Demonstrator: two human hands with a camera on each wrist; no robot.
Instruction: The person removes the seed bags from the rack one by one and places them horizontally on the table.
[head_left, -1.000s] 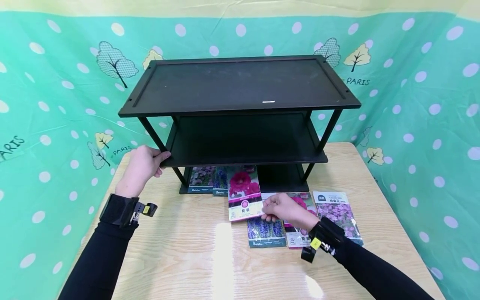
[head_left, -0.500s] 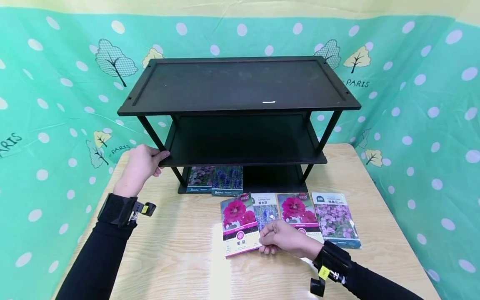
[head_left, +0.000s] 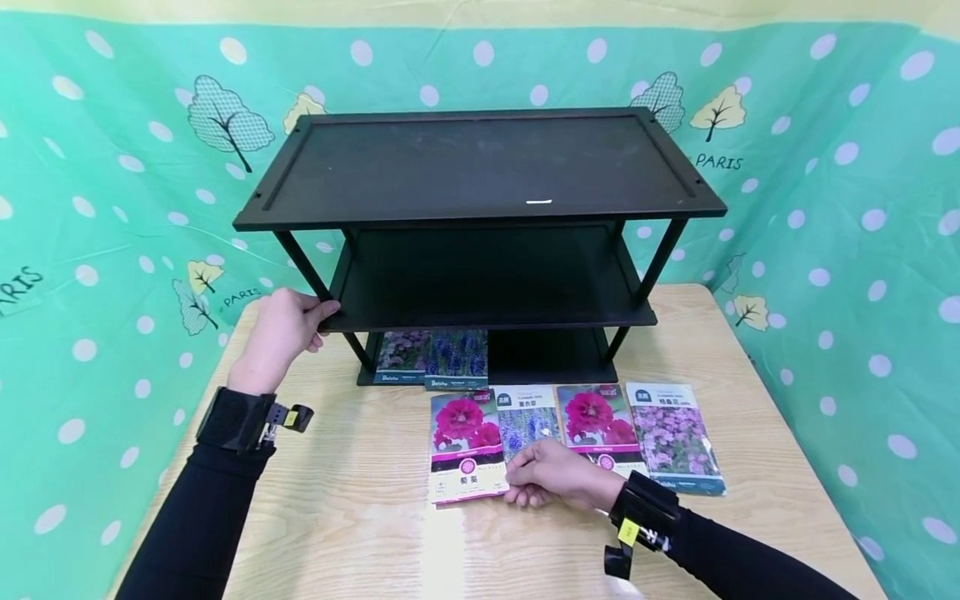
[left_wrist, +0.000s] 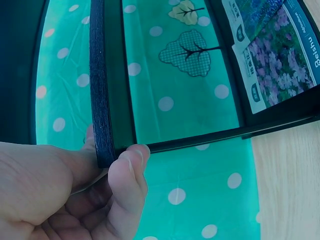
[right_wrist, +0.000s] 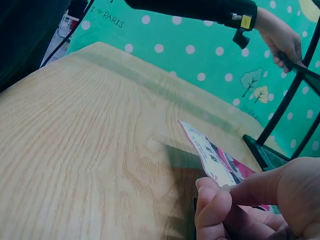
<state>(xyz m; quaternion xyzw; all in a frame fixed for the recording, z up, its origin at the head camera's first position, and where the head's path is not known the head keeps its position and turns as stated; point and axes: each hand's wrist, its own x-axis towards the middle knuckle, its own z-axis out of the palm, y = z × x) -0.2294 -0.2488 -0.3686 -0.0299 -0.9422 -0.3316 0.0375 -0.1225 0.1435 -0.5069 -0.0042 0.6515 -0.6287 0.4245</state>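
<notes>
My left hand (head_left: pixel 279 337) grips the left front corner of the middle board of a black shelf (head_left: pixel 480 171), thumb above and fingers below. In the left wrist view the fingertips (left_wrist: pixel 131 167) curl at the board's edge. My right hand (head_left: pixel 553 475) pinches the lower right corner of a seed packet (head_left: pixel 467 446) with pink hollyhock flowers, low over the table in front of the shelf. The right wrist view shows this packet (right_wrist: pixel 210 155) slanting, its near edge between thumb and fingers. Beside it lies a lavender seed packet (head_left: pixel 527 417), partly covered by my hand.
Further right lie another pink-flower packet (head_left: pixel 596 421) and a purple-flower packet (head_left: pixel 675 437). On the shelf's bottom board sit a purple-flower packet (head_left: pixel 401 354) and a blue-flower packet (head_left: pixel 456 358), partly under the middle board. A polka-dot cloth (head_left: pixel 112 208) hangs around the wooden table (head_left: pixel 360 517).
My right hand has drawn the pink-flower packet off the bottom shelf, toward me and left, and lowered it beside the lavender packet. The left hand keeps its grip on the shelf.
</notes>
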